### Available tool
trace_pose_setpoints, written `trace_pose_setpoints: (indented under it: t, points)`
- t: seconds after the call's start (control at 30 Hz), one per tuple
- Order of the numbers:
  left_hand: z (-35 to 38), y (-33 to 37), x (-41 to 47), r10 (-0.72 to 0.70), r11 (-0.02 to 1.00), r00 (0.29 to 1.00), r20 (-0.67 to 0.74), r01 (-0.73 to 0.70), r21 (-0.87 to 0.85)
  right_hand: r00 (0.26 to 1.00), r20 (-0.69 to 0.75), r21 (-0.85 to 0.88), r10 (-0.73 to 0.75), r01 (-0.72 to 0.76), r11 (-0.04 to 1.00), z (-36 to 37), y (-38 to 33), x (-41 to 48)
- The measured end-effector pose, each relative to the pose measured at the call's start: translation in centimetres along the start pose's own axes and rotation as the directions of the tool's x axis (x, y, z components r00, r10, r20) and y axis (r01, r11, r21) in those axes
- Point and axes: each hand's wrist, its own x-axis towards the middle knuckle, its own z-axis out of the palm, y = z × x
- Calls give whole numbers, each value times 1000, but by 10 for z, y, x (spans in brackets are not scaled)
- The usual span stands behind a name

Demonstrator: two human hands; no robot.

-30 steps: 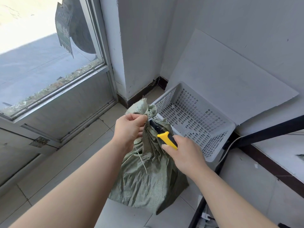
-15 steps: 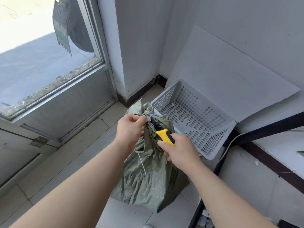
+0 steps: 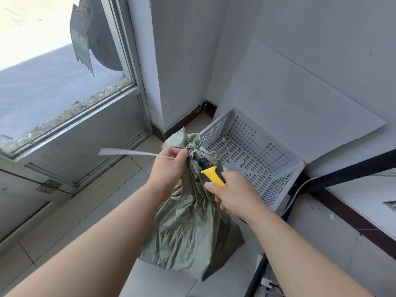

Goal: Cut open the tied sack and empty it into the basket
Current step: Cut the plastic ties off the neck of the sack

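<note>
A green woven sack (image 3: 188, 228) stands on the tiled floor, its gathered neck bound by a white tie. My left hand (image 3: 166, 168) grips the neck just below the bunched top. A white strip of the tie (image 3: 126, 152) sticks out sideways to the left from that hand. My right hand (image 3: 233, 195) holds a yellow-and-black utility knife (image 3: 209, 171), whose black front end rests against the tie at the neck. Right behind the sack a grey perforated plastic basket (image 3: 257, 151) sits in the corner, with almost nothing in it.
A glass door with a metal frame (image 3: 137, 82) is on the left. A grey board (image 3: 289, 99) leans on the wall behind the basket. A black metal frame (image 3: 347, 172) and a white cable (image 3: 297, 189) are at the right, close to my right arm.
The loose end of the tie, which hung down the sack before, now sticks straight out to the left. Both hands stay at the neck, with the knife still at the tie.
</note>
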Motion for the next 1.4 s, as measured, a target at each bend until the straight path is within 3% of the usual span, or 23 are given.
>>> trace_pose_setpoints:
  t: [0.17, 0.3, 0.47, 0.53, 0.6, 0.67, 0.83, 0.93, 1.0, 1.07, 1.2, 1.3, 1.4]
  points:
    - [-6, -12, -2, -25, 993, 992, 126, 39, -112, 997, 71, 172, 38, -49, 984, -4, 0, -7]
    - [-9, -13, -4, -61, 988, 971, 233, 93, -126, 997, 73, 195, 17, -31, 980, -6, 3, -11]
    - [-10, -13, 3, 55, 966, 984, 171, -96, 241, 1000, 14, 223, 5, -8, 975, -3, 3, -11]
    - [-12, -13, 5, 167, 864, 979, 117, -203, 460, 1000, 10, 259, 7, -10, 966, -2, 2, -13]
    - [-14, -10, 4, 294, 775, 951, 98, -297, 558, 1000, 16, 274, 6, -10, 962, -2, 3, -14]
    - [-14, -11, 0, 299, 808, 945, 133, -325, 492, 1000, 26, 273, 2, -9, 962, -3, 3, -14]
    - [-10, -19, -11, 129, 965, 985, 111, -150, 216, 997, 75, 245, 6, -24, 969, -2, 4, -13]
    - [-6, -21, -15, 50, 988, 983, 175, -75, 137, 997, 79, 237, 20, -39, 971, -1, 4, -13]
    - [-3, -22, -19, 88, 938, 981, 173, -140, 316, 996, 86, 197, 39, -55, 979, -2, 4, -14]
    - [3, -25, -24, 178, 807, 972, 153, -233, 542, 997, 66, 108, 50, -57, 992, -3, 2, -15]
    - [13, -29, -25, 273, 638, 954, 125, -277, 718, 996, -82, -316, -28, 0, 949, -5, -15, -19]
    - [13, -29, -20, 247, 602, 959, 142, -267, 753, 989, -136, -372, -64, 9, 928, -5, -21, -22]
    - [3, -27, -21, 202, 700, 966, 161, -257, 666, 995, -103, -227, 6, -29, 974, 0, -13, -18]
